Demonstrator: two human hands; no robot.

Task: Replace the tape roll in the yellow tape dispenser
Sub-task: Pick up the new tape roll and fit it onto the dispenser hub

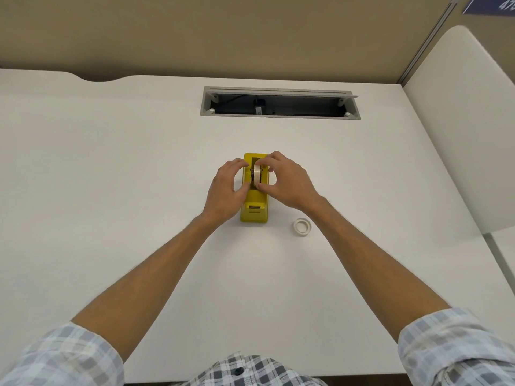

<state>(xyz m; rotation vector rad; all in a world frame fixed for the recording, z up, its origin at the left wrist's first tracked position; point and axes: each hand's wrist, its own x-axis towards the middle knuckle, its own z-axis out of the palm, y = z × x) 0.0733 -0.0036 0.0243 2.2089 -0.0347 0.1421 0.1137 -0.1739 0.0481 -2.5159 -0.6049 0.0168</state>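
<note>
The yellow tape dispenser (254, 203) stands on the white desk (111, 176), its cutter end toward me. A white tape roll (256, 176) sits upright in the dispenser's slot. My right hand (288, 181) pinches this roll between thumb and fingers from the right. My left hand (227, 188) grips the dispenser's left side, its fingertips touching the body beside the roll. A second, thinner white tape roll (302, 226) lies flat on the desk to the right of the dispenser, untouched.
A grey open cable tray (280, 103) is set into the desk's far side. A white divider panel (459, 129) rises at the right edge. A tan wall stands behind the desk.
</note>
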